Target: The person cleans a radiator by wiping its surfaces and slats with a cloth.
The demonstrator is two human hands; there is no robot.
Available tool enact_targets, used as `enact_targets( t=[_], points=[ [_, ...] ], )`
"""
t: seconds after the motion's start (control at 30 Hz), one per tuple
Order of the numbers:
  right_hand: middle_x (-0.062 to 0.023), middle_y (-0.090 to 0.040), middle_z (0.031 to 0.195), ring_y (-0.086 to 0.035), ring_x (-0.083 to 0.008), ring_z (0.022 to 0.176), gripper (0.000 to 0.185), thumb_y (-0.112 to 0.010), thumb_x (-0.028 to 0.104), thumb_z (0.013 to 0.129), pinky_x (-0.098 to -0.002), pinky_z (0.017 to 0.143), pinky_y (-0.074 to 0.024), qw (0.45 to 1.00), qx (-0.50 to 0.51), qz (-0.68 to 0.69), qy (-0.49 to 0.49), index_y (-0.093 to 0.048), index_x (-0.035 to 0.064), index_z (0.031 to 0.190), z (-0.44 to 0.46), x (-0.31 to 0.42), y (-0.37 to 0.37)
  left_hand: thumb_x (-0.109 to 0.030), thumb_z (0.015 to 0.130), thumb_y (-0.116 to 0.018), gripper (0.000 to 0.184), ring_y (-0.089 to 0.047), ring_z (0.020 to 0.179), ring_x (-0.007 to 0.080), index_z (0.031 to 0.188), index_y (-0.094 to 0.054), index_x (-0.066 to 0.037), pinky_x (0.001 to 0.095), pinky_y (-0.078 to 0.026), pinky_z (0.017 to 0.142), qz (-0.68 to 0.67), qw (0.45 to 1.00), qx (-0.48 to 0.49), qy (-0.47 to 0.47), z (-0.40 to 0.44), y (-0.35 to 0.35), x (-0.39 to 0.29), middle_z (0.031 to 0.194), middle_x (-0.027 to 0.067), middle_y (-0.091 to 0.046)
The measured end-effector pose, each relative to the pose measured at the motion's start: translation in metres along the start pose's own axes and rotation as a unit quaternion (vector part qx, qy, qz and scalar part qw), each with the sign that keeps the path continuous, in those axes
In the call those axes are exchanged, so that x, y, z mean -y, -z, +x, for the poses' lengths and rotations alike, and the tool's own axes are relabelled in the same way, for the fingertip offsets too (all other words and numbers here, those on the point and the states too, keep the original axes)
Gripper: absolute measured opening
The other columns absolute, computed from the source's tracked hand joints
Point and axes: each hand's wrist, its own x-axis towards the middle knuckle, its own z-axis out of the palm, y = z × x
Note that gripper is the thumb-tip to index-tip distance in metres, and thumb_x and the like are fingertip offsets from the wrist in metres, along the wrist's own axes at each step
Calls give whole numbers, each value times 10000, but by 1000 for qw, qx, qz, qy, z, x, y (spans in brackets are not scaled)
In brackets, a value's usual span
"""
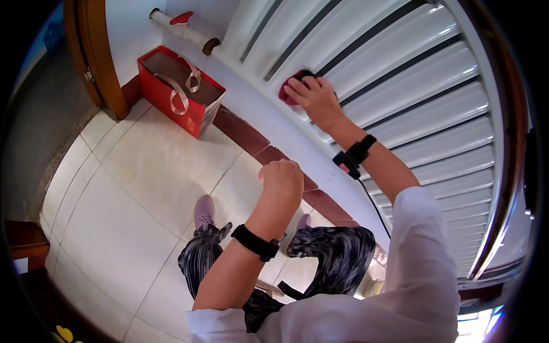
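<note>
My right hand (318, 102) is closed around a small dark-red and black pad (287, 91), pressed to the lower end of the white radiator (366, 48). Whether the pad is a sponge or a folded cloth I cannot tell, since my fingers cover much of it. Lower down, my left hand (282, 178) hangs above the tiled floor with its fingers curled in. Nothing shows sticking out of it, and its palm is turned away. Each wrist carries a black strap, and a cable runs from the device (347, 164) on the right one.
A red gift bag (177, 111) with ribbon handles stands by the wall, below a pipe with a red valve handle (182, 18). A wooden door frame (102, 63) rises at the left. My shoes (204, 210) are on the pale floor tiles (123, 223).
</note>
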Motion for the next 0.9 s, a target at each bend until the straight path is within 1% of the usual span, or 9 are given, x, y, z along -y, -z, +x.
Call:
enact_targets(
  t=[0.2, 0.33, 0.4, 0.47, 0.63, 0.7, 0.77, 0.83, 0.9],
  points=[
    [25, -500, 1193, -464, -172, 1004, 429, -583, 111, 701, -315, 808, -390, 997, 64, -34, 29, -560, 140, 1129, 1, 6, -4, -100, 749, -553, 5, -622, 646, 187, 750, -550, -96, 297, -481, 563, 0, 999, 36, 13, 1, 0, 5, 690, 48, -586],
    [8, -499, 1222, -434, -183, 1122, 418, -605, 101, 697, -387, 954, -340, 998, 14, -60, 21, -586, 134, 1113, 6, -34, 41, -101, 750, -552, 19, -635, 677, 189, 767, -561, -97, 302, -487, 571, 18, 996, 81, 17, -2, 2, 0, 707, 50, -599],
    [14, -509, 1204, -422, -177, 1153, 405, -607, 103, 689, -387, 987, -324, 996, -11, -82, 18, -599, 136, 1093, 9, -42, 57, -106, 746, -556, 27, -635, 678, 188, 772, -561, -101, 304, -488, 571, 0, 998, 43, -35, -2, 1, -1, 713, 45, -599],
    [11, -506, 1216, -374, -202, 1239, 382, -585, 93, 703, -425, 1036, -282, 997, -8, -72, 29, -610, 104, 1083, 10, -44, 63, -108, 747, -557, 22, -631, 669, 188, 768, -559, -102, 303, -487, 568, 1, 999, 45, -28, -1, 6, -6, 710, 43, -596],
    [-47, -509, 1197, -355, -232, 1262, 374, -566, 114, 703, -430, 1069, -245, 997, 9, 18, 70, -600, 35, 1067, 9, -15, 17, -109, 747, -555, 6, -623, 648, 191, 752, -555, -105, 303, -483, 562, 3, 1000, 26, -15, -1, 1, -5, 698, 39, -589],
    [-36, -497, 1234, -356, -227, 1264, 420, -614, 190, 710, -431, 1063, -248, 996, 51, 22, 73, -590, 42, 1102, 10, 1, -1, -105, 747, -552, 10, -625, 651, 196, 738, -555, -106, 304, -483, 563, 9, 1000, 2, -11, -3, 1, -2, 693, 40, -589],
    [-29, -494, 1235, -354, -225, 1267, 436, -623, 217, 704, -433, 1066, -242, 997, 26, 43, 57, -589, 46, 1103, 13, 13, -13, -102, 745, -552, 13, -624, 649, 199, 732, -555, -105, 307, -483, 563, -1, 1000, 8, -2, 0, -5, 1, 690, 43, -588],
    [-24, -498, 1230, -355, -218, 1266, 418, -624, 207, 702, -437, 1064, -250, 997, 25, 18, 69, -593, 62, 1092, 11, 5, -9, -100, 743, -552, 16, -624, 647, 203, 727, -554, -104, 310, -483, 563, -14, 1000, 15, 3, 1, -10, 2, 686, 47, -587],
    [-23, -499, 1229, -358, -214, 1263, 395, -622, 185, 705, -442, 1061, -258, 992, 17, 1, 128, -595, 82, 1086, 12, -11, 4, -93, 744, -550, 25, -623, 639, 210, 720, -553, -100, 320, -483, 563, -36, 999, 12, -4, 1, -11, 4, 675, 53, -584]
  ],
)
